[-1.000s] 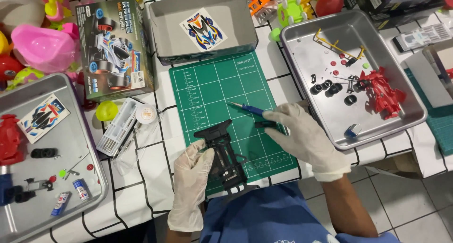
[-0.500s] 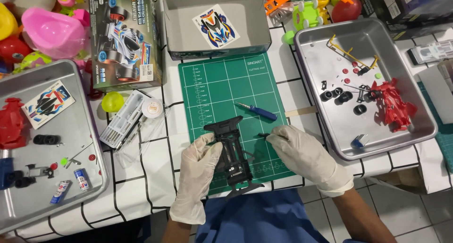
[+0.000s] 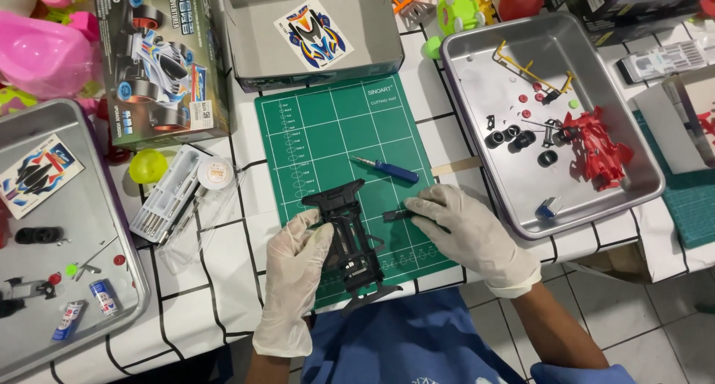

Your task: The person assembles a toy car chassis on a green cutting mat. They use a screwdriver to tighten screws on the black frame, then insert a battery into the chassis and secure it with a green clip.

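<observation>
1. Right-hand metal tray (image 3: 640, 194): a red car body shell (image 3: 596, 147) lies toward its right side, loose black tyres (image 3: 514, 138) sit just left of it, a yellow parts frame (image 3: 532, 71) lies near the top, and a small blue-and-silver piece (image 3: 549, 207) sits by the near rim.
2. Left-hand metal tray (image 3: 45, 116): a sticker sheet (image 3: 36, 174) lies flat in it, a black part (image 3: 37, 236) below that, with two small batteries (image 3: 86, 306) and tiny red and green bits near the bottom.
3. Up top, the grey open box (image 3: 246, 26) holds one colourful car-shaped sticker sheet (image 3: 313, 34); the printed kit box (image 3: 160, 60) stands just to its left.
4. On the green cutting mat (image 3: 328, 127), the black toy-car chassis (image 3: 350, 239) lies lengthwise near the front edge.
5. Left hand (image 3: 294, 272), gloved, rests against the chassis' left side, fingers curled narrowly against its edge.
6. Right hand (image 3: 469, 235), gloved, lies flat on the mat just right of the chassis, fingertips pressing on a small black part (image 3: 395, 215); whether they pinch it I cannot tell.
7. The blue screwdriver (image 3: 387, 169) lies free on the mat above both hands.
8. Against a second ago: the right hand held that screwdriver then, and it has since been put down on the mat; the chassis has stayed under the left hand.
</observation>
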